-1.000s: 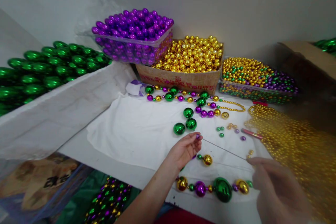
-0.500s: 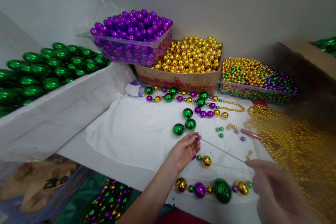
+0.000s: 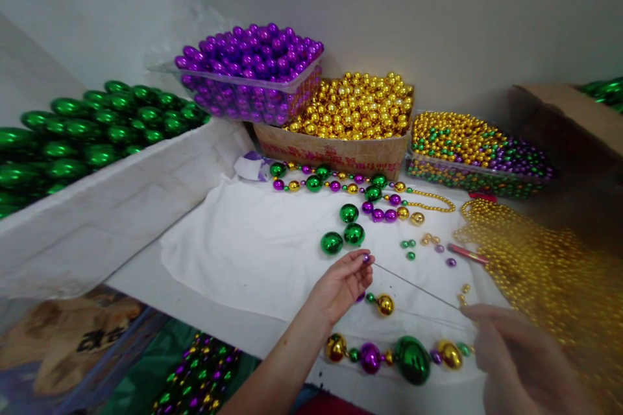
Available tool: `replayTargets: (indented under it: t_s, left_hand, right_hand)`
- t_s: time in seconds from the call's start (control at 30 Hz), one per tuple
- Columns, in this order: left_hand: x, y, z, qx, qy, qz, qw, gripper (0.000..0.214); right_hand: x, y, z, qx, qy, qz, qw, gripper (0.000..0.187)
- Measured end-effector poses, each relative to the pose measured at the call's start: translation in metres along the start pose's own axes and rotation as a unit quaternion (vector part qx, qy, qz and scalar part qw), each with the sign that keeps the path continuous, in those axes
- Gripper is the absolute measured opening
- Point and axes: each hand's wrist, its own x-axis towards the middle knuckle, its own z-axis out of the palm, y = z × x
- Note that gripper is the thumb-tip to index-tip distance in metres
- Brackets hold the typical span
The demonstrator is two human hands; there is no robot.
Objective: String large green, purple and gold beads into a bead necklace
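Observation:
My left hand (image 3: 343,282) pinches a small purple bead (image 3: 366,259) at the tip of a long thin needle (image 3: 416,286). My right hand (image 3: 516,353), blurred at the lower right, holds the needle's other end. Below the hands lies a strung row of gold, purple and green beads (image 3: 396,355) on a white cloth (image 3: 253,246). A gold bead with a small green one (image 3: 382,303) lies just under the needle. Three large green beads (image 3: 343,230) sit just beyond my left hand.
A clear tub of purple beads (image 3: 253,71), a cardboard box of gold beads (image 3: 350,110) and a tray of small mixed beads (image 3: 477,146) line the back. Green oval beads (image 3: 87,130) fill a box at left. Gold bead strands (image 3: 545,272) are heaped at right. A pink stick (image 3: 467,253) and loose beads lie nearby.
The view shifted slightly; both hands sit a little lower in frame. They still hold the purple bead and the needle the same way.

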Motion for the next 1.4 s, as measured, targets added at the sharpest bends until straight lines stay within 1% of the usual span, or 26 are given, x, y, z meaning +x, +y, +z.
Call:
replayTargets:
  t_s: [0.13,0.27,0.47,0.57,0.63,0.73,0.83,0.9,1.0,1.13,1.2,1.27,1.33,1.4]
  left_hand:
    - [-0.001,0.0,-0.001,0.006,-0.005,0.007,1.0,0.013]
    - [-0.002,0.0,-0.002,0.01,-0.007,0.009,1.0,0.013]
    - [-0.003,0.0,-0.003,0.008,-0.01,0.008,1.0,0.013]
    - [-0.004,-0.001,0.0,-0.009,-0.015,0.005,1.0,0.017]
    - [-0.005,-0.002,0.003,-0.036,-0.019,0.003,0.999,0.019]
    - [-0.006,-0.006,0.009,-0.05,-0.026,0.01,0.998,0.018]
    - [-0.007,-0.011,0.012,-0.014,-0.041,0.017,0.999,0.018]
    - [-0.008,-0.016,0.014,0.016,-0.053,0.023,0.998,0.016]
    - [-0.01,-0.021,0.018,0.058,-0.056,0.053,0.995,0.011]
    - [-0.017,-0.022,0.028,0.137,-0.035,0.122,0.982,0.016]
    - [-0.02,-0.019,0.034,0.188,-0.025,0.157,0.969,0.018]
    - [-0.022,-0.015,0.038,0.233,-0.018,0.197,0.952,0.019]
    - [-0.022,-0.01,0.041,0.264,-0.017,0.233,0.936,0.017]
    - [-0.021,-0.006,0.043,0.285,-0.017,0.257,0.923,0.014]
  right_hand:
    - [0.0,0.0,-0.002,-0.013,-0.018,-0.01,1.0,0.006]
    - [0.001,0.003,-0.004,-0.018,-0.044,-0.031,0.998,0.007]
    - [-0.001,0.007,-0.001,-0.023,-0.037,-0.045,0.998,0.005]
    - [-0.001,0.014,0.003,-0.005,-0.036,-0.046,0.998,0.004]
    - [-0.001,0.023,0.005,0.0,-0.053,-0.043,0.998,0.004]
    - [-0.002,0.041,0.009,-0.01,-0.11,-0.017,0.994,0.01]
    - [-0.004,0.057,0.016,-0.007,-0.153,0.041,0.987,0.017]
    - [-0.005,0.063,0.021,-0.002,-0.174,0.062,0.983,0.019]
    - [-0.001,0.066,0.027,-0.008,-0.208,0.06,0.976,0.021]
    - [0.012,0.066,0.029,-0.026,-0.257,0.031,0.966,0.023]
    - [0.019,0.067,0.028,-0.044,-0.277,0.011,0.96,0.024]
    - [0.026,0.069,0.028,-0.064,-0.29,0.0,0.955,0.03]
    - [0.029,0.07,0.03,-0.076,-0.299,-0.006,0.951,0.039]
    - [0.029,0.07,0.032,-0.076,-0.313,-0.017,0.947,0.042]
